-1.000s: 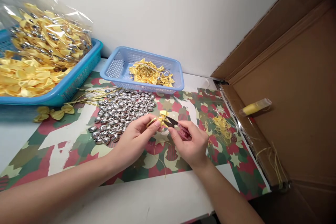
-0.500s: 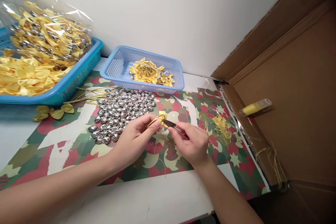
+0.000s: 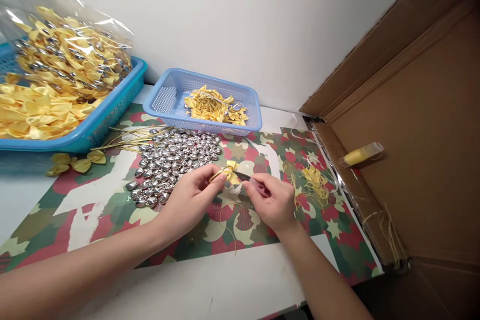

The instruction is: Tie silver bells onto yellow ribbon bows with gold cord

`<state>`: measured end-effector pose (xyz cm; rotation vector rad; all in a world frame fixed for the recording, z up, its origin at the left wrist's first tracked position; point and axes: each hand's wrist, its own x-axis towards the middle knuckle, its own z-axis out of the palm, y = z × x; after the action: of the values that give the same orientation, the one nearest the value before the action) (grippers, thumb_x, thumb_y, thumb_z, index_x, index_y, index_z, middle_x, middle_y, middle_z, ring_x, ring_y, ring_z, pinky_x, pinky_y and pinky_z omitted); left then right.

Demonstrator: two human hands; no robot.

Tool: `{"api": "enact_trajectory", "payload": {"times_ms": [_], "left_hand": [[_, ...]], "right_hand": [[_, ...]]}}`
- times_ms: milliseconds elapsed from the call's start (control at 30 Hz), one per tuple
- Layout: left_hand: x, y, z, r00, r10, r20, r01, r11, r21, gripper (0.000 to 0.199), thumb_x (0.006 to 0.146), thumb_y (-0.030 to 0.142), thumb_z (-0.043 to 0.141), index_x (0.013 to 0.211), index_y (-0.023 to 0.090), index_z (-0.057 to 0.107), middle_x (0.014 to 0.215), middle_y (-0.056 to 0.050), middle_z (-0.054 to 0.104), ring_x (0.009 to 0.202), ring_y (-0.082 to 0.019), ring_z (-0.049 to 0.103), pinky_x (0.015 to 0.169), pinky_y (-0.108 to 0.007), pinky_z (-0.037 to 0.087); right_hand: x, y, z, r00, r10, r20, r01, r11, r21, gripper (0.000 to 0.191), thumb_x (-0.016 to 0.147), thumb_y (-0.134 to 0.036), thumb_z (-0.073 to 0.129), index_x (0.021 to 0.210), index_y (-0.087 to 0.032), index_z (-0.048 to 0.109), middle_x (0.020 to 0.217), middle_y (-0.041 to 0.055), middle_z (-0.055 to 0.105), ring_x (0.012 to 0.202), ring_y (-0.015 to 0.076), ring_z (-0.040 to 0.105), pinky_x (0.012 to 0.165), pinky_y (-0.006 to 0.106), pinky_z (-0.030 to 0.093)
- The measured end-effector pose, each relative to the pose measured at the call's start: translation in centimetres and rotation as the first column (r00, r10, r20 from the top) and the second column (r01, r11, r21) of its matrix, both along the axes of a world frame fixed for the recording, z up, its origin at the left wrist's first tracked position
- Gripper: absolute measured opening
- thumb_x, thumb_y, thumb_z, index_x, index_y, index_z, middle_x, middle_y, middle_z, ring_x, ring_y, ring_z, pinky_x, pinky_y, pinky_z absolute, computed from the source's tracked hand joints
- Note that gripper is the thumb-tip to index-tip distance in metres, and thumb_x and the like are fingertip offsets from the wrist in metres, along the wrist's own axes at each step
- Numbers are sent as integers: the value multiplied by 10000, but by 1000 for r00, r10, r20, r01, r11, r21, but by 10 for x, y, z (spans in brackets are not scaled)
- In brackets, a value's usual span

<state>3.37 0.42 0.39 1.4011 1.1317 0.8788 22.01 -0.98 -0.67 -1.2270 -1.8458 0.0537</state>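
Observation:
Between thumb and fingers, my left hand (image 3: 200, 192) pinches a yellow ribbon bow (image 3: 233, 170) with a loop of gold cord (image 3: 217, 174) at it. My right hand (image 3: 273, 201) is closed around small thread snips (image 3: 261, 188) with a pinkish handle and dark blades. The blade tips lie close to the bow's right side; whether they touch it I cannot tell. Left of my hands, many shiny silver beads (image 3: 172, 155) are spread over the patterned paper (image 3: 210, 245). A thin gold cord end (image 3: 234, 235) lies on the paper below my hands.
A blue basket (image 3: 157, 105) at the back holds yellow bows. The larger basket (image 3: 112, 120) at left carries loose bows and a clear bag (image 3: 75, 55) of bows with beads. Thread scraps (image 3: 316, 182) lie to the right, beside a cardboard wall (image 3: 412, 120) with a yellow tube (image 3: 362, 154).
The snips have drawn slightly back and tilted, showing more pink handle. More of the bow shows at my left fingertips. My left hand stays almost in place.

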Motion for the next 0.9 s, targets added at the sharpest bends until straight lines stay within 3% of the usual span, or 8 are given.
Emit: {"api": "enact_trajectory", "payload": {"times_ms": [100,233,667,900], "left_hand": [[0,0,1,1000,-16,13,16,1000,24,306,901,451,503,748,194,562,695,17,504,637,-135,482,556,-250,382],[-1,-1,0,998,-58,14,57,996,62,274,925,435,475,835,205,592,768,7,558,684,-142,513,598,-256,396],[-4,-2,-1,975,-61,-215,128,942,309,206,948,324,450,842,209,585,720,19,558,658,-134,499,614,-243,378],[-5,-2,-3,986,-22,-163,67,959,276,187,944,313,464,845,215,589,701,34,554,624,-123,497,578,-227,378]], "right_hand": [[3,1,2,990,-15,-138,0,994,-109,236,900,-347,566,787,-157,648,508,-34,519,432,73,428,429,189,357],[2,1,6,985,65,-158,-96,976,-198,277,911,-365,537,770,-152,644,497,-46,473,432,65,406,431,177,344],[1,-2,8,973,120,-197,-147,981,-129,208,891,-296,573,763,-144,631,518,-50,454,447,56,396,443,168,329],[4,-2,7,955,121,-271,-160,979,-125,272,915,-369,535,769,-156,618,531,-42,458,456,63,380,437,177,327]]}}
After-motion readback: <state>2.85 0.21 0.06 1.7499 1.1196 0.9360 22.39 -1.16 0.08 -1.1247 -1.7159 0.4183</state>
